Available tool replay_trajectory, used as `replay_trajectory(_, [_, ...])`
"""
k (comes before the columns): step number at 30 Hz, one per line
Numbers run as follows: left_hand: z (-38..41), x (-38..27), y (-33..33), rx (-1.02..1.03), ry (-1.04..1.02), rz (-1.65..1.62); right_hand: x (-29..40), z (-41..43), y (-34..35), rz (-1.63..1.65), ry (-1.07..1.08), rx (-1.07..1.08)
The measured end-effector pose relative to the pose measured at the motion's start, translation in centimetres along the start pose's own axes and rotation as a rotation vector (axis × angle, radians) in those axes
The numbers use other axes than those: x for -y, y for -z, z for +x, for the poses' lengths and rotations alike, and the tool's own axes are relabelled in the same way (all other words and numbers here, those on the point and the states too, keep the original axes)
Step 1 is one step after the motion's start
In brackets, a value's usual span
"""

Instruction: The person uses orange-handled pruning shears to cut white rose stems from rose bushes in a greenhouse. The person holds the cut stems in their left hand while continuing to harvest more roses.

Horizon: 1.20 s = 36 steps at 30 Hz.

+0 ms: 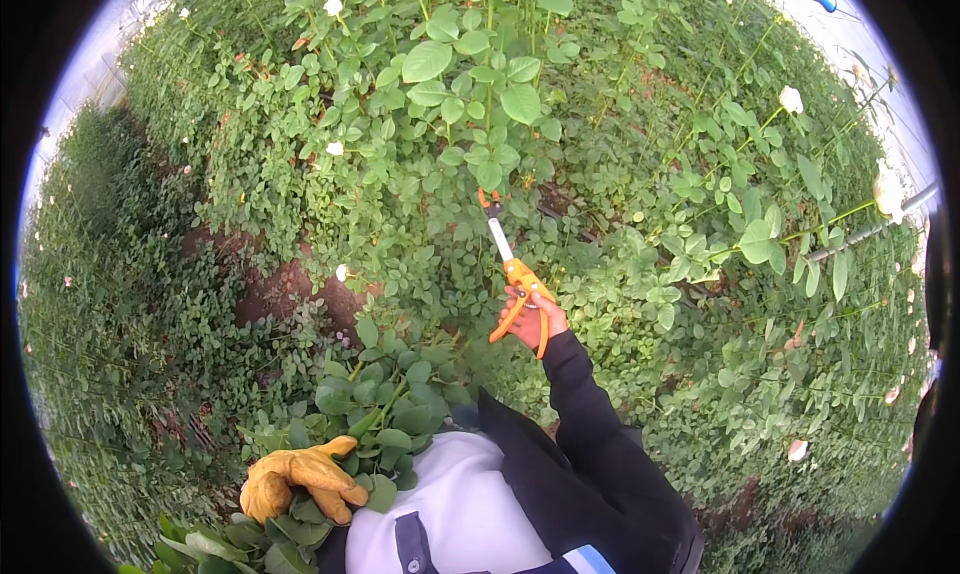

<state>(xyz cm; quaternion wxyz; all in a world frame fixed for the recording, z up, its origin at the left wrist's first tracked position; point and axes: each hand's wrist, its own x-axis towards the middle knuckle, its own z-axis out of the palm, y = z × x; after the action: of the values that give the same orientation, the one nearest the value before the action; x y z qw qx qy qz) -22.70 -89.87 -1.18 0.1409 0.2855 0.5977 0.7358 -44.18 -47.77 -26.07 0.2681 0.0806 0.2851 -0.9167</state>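
My right hand (534, 320), bare, holds the orange handles of a long-reach pruner (517, 270). The pruner's pale shaft points up and away, and its orange-tipped head is partly behind leaves of a tall rose stem (489, 116). My left hand (304, 480), in a yellow work glove, is curled around a bundle of cut leafy rose stems (394, 405) held against my body. The stems come out above and below the glove; their flower heads are not visible.
Dense rose bushes surround me. White roses stand at the upper right (790, 100) and far right (889, 191), near a grey pipe (874, 233). Bare reddish soil (281, 293) shows between rows at the left. Pale greenhouse sheeting (862, 11) edges the view.
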Motion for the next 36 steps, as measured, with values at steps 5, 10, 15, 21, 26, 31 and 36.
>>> replay_trajectory(5, [-0.2, 0.1, 0.7, 0.018, -0.008, -0.058, -0.6, -0.2, -0.4, 0.013, -0.009, -0.030])
replay_trajectory(10, [1.6, -1.2, -0.9, -0.163, -0.090, 0.019, 0.5, -4.3, -1.8, -0.344, 0.206, -0.117])
replay_trajectory(15, [3.4, -1.0, 0.9, 0.100, -0.265, -0.084, 7.4, -8.6, -6.4, -1.016, 0.417, -0.406])
replay_trajectory(21, [2.7, -1.9, 1.2, -0.013, 0.060, -0.121, 17.6, -9.4, -17.3, -1.611, 0.713, -0.445])
replay_trajectory(26, [2.9, -2.2, 0.8, -0.079, 0.213, -0.256, 23.3, -8.0, -25.3, -1.847, 0.764, -0.375])
replay_trajectory(31, [2.7, -2.0, 0.8, -0.069, 0.172, -0.207, 26.3, -6.2, -29.5, -2.351, 1.122, -0.323])
replay_trajectory(36, [3.1, -2.8, 0.6, -0.050, 0.198, -0.204, 26.8, -7.7, -29.8, -2.589, 1.410, -0.269])
